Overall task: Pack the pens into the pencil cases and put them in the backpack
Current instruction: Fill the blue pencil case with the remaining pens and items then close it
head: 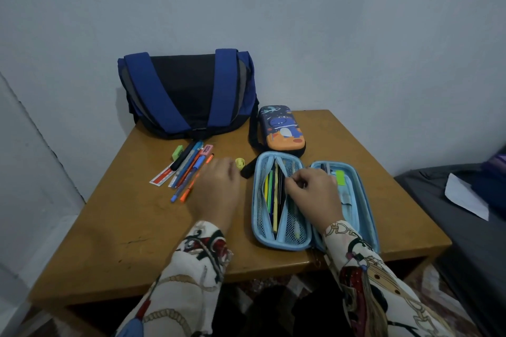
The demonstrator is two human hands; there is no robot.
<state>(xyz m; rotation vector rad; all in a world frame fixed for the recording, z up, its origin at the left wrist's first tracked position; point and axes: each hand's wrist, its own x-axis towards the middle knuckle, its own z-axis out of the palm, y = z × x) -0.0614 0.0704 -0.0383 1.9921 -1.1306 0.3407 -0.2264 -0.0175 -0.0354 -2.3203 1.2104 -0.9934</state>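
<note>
An open light-blue pencil case (301, 243) lies flat near the table's front, with several pens and pencils in its left mesh pocket. My right hand (315, 194) rests over the case's middle, fingers curled and pinching the mesh pocket's edge. My left hand (216, 189), blurred, hovers with relaxed fingers beside a loose bunch of pens (189, 169) to the left. A closed dinosaur pencil case (282, 128) lies behind the open one. The blue and black backpack (189, 93) stands at the back against the wall.
A green eraser (178, 152), a pink eraser (207, 149), a ruler (161, 176) and a yellow sharpener (239, 163) lie on the wooden table (123, 227). A dark bed with a white paper (465, 197) stands at the right.
</note>
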